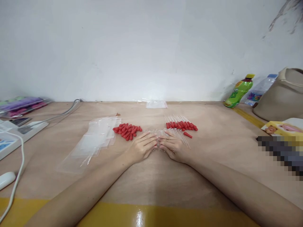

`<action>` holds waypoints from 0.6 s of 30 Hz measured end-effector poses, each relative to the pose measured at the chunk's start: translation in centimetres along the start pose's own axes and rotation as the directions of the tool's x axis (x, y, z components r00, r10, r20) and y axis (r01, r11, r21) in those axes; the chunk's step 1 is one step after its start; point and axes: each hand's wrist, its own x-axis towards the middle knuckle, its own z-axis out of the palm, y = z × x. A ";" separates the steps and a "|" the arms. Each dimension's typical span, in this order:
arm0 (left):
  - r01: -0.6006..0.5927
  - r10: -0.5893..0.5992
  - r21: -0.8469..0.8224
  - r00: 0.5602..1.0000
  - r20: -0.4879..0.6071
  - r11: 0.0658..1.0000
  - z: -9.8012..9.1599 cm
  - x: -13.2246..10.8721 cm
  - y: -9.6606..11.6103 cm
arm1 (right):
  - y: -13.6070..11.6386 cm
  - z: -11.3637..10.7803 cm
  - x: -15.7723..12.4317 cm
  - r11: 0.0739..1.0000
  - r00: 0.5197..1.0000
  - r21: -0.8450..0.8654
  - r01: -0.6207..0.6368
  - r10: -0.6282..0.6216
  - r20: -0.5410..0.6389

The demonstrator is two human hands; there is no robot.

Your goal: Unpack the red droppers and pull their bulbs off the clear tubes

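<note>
Both my hands lie palm down at the middle of the table, fingertips nearly meeting. Beneath and between them is a row of thin clear dropper tubes (153,131), partly hidden by the fingers. My left hand (143,145) is stretched out over the left part of these tubes, and my right hand (174,145) rests the same way over the right part. Left of them sits a heap of red rubber bulbs (127,130). Behind my right hand, droppers with red bulbs (181,125) lie side by side, their clear tubes pointing away. One single red bulb (187,135) lies nearer.
Flat clear plastic bags (92,142) overlap on the left; another bag (156,104) lies by the wall. Far left are a power strip (35,126), cables and a white mouse (7,180). A green bottle (239,91), a clear bottle (260,90) and a beige bag (279,97) stand right.
</note>
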 end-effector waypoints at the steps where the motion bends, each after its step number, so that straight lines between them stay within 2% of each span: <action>1: -0.001 0.001 0.010 1.000 0.004 1.000 -0.1 0.1 0.1 | 0.0 0.0 0.0 1.000 1.000 0.004 0.001 -0.001 0.001; 18: 0.060 -0.060 0.001 0.989 0.133 0.998 -0.3 0.0 0.0 | 0.0 -0.1 -0.3 0.999 0.999 0.001 0.040 -0.040 -0.035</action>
